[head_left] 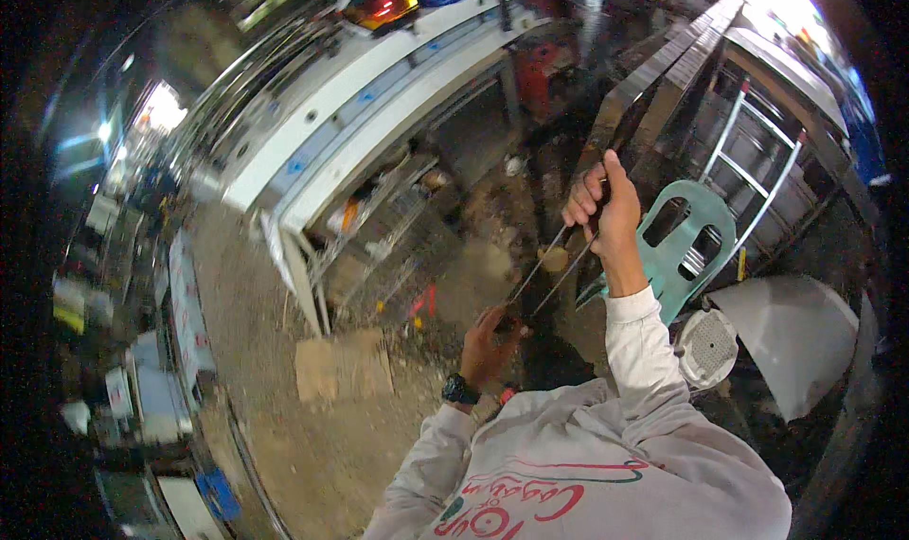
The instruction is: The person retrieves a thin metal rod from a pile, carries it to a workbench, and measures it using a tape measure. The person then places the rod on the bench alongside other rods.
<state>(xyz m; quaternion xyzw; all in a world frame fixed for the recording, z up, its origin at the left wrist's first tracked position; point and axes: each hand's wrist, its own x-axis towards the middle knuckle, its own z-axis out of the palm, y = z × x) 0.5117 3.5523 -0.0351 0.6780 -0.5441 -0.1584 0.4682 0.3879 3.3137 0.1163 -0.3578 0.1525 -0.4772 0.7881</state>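
Observation:
My right hand is raised in the middle right, fingers curled and thumb pointing up, closed on a long thin metal piece. It shows as two narrow parallel lines; I cannot tell whether they are separate rods or the edges of one strip. Lower and to the left, my left hand, with a dark watch on its wrist, is curled around the piece's near end. Blur and shadow hide part of its fingers. The metal slants up from the left hand to the right one.
A green plastic chair stands right of my right hand, before a metal ladder. White beams on a stand lie ahead left. Flattened cardboard rests on the dirt floor. A curved pale sheet is at the right.

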